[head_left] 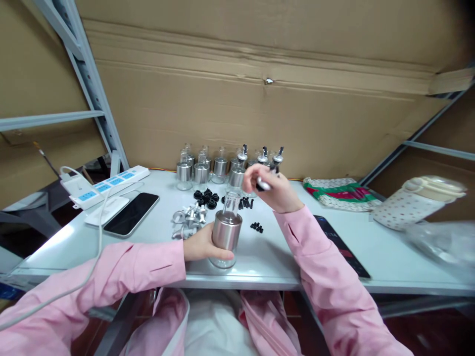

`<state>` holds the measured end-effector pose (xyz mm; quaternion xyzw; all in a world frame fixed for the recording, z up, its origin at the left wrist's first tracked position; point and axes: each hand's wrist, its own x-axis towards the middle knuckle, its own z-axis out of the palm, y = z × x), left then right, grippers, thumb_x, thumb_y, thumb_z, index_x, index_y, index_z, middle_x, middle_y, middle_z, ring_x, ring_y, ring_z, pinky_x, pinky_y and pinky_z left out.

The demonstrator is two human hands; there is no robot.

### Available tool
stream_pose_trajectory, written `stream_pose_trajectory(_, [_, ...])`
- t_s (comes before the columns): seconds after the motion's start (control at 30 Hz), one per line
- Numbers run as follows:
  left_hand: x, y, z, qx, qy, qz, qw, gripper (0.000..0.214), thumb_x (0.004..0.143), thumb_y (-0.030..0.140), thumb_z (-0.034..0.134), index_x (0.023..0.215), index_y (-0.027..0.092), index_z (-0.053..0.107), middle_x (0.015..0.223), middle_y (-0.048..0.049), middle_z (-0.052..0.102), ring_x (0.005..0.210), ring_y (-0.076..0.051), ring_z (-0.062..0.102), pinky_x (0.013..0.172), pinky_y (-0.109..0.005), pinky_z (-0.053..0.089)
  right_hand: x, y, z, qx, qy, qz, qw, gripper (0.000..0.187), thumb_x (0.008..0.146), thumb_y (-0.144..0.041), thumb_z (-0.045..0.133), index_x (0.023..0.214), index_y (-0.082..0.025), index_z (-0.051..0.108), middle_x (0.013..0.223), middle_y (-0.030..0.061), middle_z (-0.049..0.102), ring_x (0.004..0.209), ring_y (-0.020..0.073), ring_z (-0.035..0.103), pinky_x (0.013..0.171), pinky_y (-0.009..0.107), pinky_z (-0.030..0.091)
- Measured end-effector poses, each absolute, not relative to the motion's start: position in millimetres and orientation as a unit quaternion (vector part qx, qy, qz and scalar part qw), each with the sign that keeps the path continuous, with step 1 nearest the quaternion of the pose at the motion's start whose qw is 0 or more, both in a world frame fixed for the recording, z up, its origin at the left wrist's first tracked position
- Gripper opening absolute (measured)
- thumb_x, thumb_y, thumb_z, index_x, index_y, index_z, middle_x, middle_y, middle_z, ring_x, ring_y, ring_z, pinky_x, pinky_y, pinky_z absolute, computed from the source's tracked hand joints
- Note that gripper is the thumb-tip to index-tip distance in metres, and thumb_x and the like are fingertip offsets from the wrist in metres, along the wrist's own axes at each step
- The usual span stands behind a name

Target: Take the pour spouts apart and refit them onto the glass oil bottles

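Observation:
My left hand (204,244) is wrapped round the lower part of a glass bottle (227,230) with a brushed-metal sleeve. This bottle stands upright near the table's front edge, its clear neck uncapped. Above and to the right of it, my right hand (276,190) is raised, fingers closed on a small silver and black pourer stopper (263,185), partly hidden and blurred. Left of the bottle lies a pile of silver spout parts (189,220). Black ribbed stoppers (207,198) sit behind that pile. Small black caps (257,227) and black narrow pieces (246,203) lie between my hands.
Several metal-sleeved bottles (201,173) stand at the back, some with pourers on top. At left are a power strip (111,185), a phone (131,215) and a white cable. A dark tablet-like device (343,247), patterned cloth (341,194), dotted flask (404,205) and clear plastic bag (445,242) lie right.

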<state>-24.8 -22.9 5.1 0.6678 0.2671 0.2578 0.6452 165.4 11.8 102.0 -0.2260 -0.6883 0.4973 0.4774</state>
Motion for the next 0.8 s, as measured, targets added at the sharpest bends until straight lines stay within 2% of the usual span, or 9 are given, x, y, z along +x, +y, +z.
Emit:
stream_pose_trajectory(0.07, [-24.6,-22.8,4.5,0.669,0.275,0.258,0.641,0.051,0.05,0.036,0.082,0.087,0.012,0.056,0.081,-0.0038,0.06,0.075,-0.016,0.056,0.073,-0.032,0.043,158.0,13.3,103.7,-0.229,-0.616,0.541,0.525,0.041,0.08,-0.058,0.048,0.08,-0.02,0.062,0.075,0.0043,0.064,0.071,0.0155,0.061,0.063,0.03,0.049])
stream_pose_trajectory(0.17, [-24.9,-22.2,3.6,0.673,0.272,0.256,0.638,0.052,0.05,0.037,0.082,0.087,0.012,0.056,0.082,-0.0038,0.061,0.074,-0.016,0.056,0.072,-0.031,0.043,141.4,10.5,102.5,-0.245,-0.576,0.619,0.474,0.047,0.083,-0.061,0.04,0.085,-0.019,0.062,0.084,0.0079,0.066,0.082,0.0186,0.063,0.07,0.035,0.051])
stream_pose_trajectory(0.27, [-25.5,-21.3,3.6,0.684,0.262,0.255,0.632,0.052,0.052,0.039,0.081,0.089,0.012,0.056,0.083,-0.0044,0.061,0.075,-0.016,0.056,0.072,-0.031,0.043,128.2,5.1,98.9,-0.22,-0.549,0.665,0.456,0.04,0.084,-0.057,0.042,0.083,-0.02,0.056,0.079,0.0042,0.066,0.076,0.0155,0.064,0.07,0.032,0.052])
stream_pose_trajectory(0.4, [-26.1,-20.7,5.8,0.697,0.257,0.25,0.621,0.051,0.055,0.04,0.08,0.09,0.012,0.057,0.083,-0.0044,0.061,0.077,-0.017,0.057,0.072,-0.031,0.043,120.6,0.6,93.7,-0.161,-0.536,0.689,0.46,0.027,0.084,-0.045,0.051,0.074,-0.021,0.044,0.07,-0.0018,0.063,0.063,0.012,0.062,0.062,0.028,0.051])
stream_pose_trajectory(0.57, [-25.8,-20.7,8.0,0.717,0.254,0.232,0.606,0.048,0.056,0.04,0.079,0.089,0.012,0.058,0.084,-0.0046,0.061,0.079,-0.018,0.056,0.073,-0.032,0.044,119.0,-0.9,89.8,-0.161,-0.542,0.687,0.456,0.029,0.08,-0.043,0.057,0.073,-0.02,0.042,0.063,-0.004,0.058,0.052,0.0099,0.057,0.05,0.024,0.048])
stream_pose_trajectory(0.8, [-26.3,-20.3,10.1,0.716,0.268,0.227,0.603,0.045,0.056,0.04,0.078,0.084,0.012,0.057,0.081,-0.0038,0.06,0.077,-0.018,0.056,0.072,-0.031,0.043,116.9,-4.0,84.3,-0.144,-0.55,0.645,0.511,0.033,0.07,-0.034,0.07,0.07,-0.021,0.039,0.06,-0.0074,0.053,0.051,0.007,0.051,0.05,0.021,0.045])
